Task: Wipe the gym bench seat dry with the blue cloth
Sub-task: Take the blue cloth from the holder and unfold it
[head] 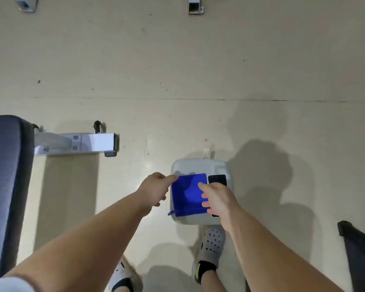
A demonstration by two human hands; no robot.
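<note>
A blue cloth (187,194) lies flat on a small white stool (198,166) on the floor. My left hand (154,189) pinches the cloth's upper left corner. My right hand (216,198) rests its fingers on the cloth's right edge. The dark padded gym bench seat (5,175) runs along the left edge of the view, well apart from both hands.
A black phone (217,179) lies on the stool beside the cloth, partly under my right hand. The bench's white metal foot (78,143) juts out over the beige floor. My feet in white clogs (212,242) stand below the stool. A black object (358,251) lies at right.
</note>
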